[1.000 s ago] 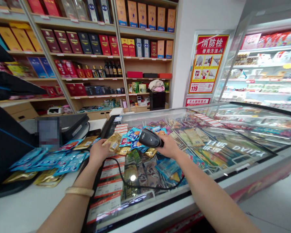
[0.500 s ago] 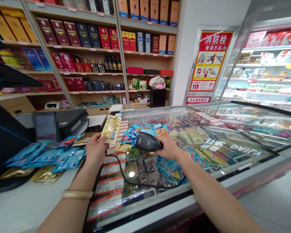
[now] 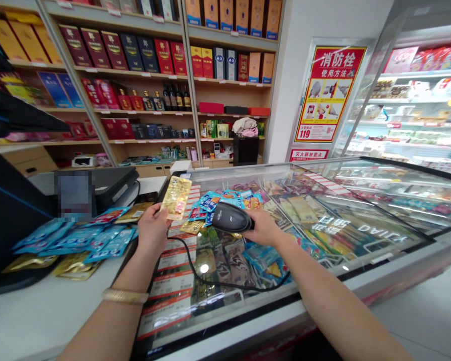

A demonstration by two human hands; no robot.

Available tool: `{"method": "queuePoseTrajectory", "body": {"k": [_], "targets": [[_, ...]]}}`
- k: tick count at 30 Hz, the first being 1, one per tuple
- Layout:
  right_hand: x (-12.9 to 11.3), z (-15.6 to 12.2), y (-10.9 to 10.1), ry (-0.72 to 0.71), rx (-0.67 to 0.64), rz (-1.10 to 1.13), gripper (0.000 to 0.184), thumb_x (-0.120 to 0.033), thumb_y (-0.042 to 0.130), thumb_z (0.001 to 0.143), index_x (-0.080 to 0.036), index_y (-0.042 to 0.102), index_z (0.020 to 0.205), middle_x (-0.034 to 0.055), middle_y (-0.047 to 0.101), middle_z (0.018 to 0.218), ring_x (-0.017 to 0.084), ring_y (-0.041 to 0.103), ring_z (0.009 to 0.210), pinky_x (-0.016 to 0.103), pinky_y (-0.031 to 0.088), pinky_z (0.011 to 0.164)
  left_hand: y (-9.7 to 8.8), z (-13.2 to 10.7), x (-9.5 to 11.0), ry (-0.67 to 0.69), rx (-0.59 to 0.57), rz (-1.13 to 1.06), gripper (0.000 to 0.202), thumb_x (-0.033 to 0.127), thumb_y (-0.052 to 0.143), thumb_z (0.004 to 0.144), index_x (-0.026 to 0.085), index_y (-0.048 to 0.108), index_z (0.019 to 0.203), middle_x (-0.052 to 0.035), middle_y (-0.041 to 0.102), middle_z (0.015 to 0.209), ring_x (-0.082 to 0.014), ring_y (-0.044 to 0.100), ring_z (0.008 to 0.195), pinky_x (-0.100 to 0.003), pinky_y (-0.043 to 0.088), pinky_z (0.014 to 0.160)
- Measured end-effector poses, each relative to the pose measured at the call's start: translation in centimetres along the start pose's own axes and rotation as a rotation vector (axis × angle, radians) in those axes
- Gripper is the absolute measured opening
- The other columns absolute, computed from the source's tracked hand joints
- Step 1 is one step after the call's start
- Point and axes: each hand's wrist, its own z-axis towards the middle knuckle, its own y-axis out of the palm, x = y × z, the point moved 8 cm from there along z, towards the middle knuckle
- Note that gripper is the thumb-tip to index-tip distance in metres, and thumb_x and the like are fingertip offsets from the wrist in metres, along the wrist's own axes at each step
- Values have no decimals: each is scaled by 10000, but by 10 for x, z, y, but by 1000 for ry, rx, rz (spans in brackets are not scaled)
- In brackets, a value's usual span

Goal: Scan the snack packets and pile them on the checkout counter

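Note:
A gold snack packet (image 3: 177,195) is pinched at its lower left edge by my left hand (image 3: 153,226), held up over the freezer's left side. A reddish glow falls on the packet. My right hand (image 3: 262,226) is wrapped round the handle of a black barcode scanner (image 3: 231,218), whose head points left toward the packet. From the scanner a black cable (image 3: 225,285) loops over the freezer's glass lid. Beneath and behind the scanner lie several blue packets (image 3: 209,201) and a gold packet (image 3: 191,227) on the glass.
On the white counter (image 3: 33,321) at left, blue packets (image 3: 75,240) and gold packets (image 3: 75,265) lie beside a black checkout machine (image 3: 7,210). The glass-topped freezer (image 3: 308,210) stretches right. Shelves of boxed bottles (image 3: 135,52) stand behind.
The gold packet has turned slightly in my left hand, and a reddish light now shows where its barcode was visible. The scanner stays almost in place; the view has shifted slightly.

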Motion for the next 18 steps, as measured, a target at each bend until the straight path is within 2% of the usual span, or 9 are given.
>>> {"method": "queuePoseTrajectory", "body": {"k": [8,11,14,16,18], "targets": [[1,0,0,-17,20,16,209,-210,661,694,-196,680,902,59,738,890,222,686,826,274,481,739,-2,6,-3,45,-1,64,191,186,612,701,158,587,887,-14,674,702,-156,657,634,-290,561,636],[2,-1,0,-28,32,21,223,-206,657,702,-196,679,924,57,739,902,217,685,827,273,479,741,-8,11,1,99,32,164,229,214,589,711,157,598,933,-30,690,730,-165,660,643,-293,554,634],[5,-1,0,-40,41,23,212,-206,653,711,-193,678,922,55,736,885,208,676,800,267,473,720,-18,14,31,324,54,454,269,253,536,760,161,641,989,-58,723,827,-185,678,737,-298,549,703],[7,-1,-1,-42,50,14,196,-211,653,715,-191,678,908,51,730,854,200,666,765,262,465,696,-26,12,61,515,79,737,305,278,499,803,172,680,1024,-72,736,877,-205,678,795,-315,539,758],[7,-2,-1,-43,61,7,194,-218,652,718,-187,679,908,50,724,829,200,662,747,262,456,679,-39,11,86,625,116,1031,364,305,457,848,176,700,1086,-92,741,883,-240,675,791,-360,531,771]]}}
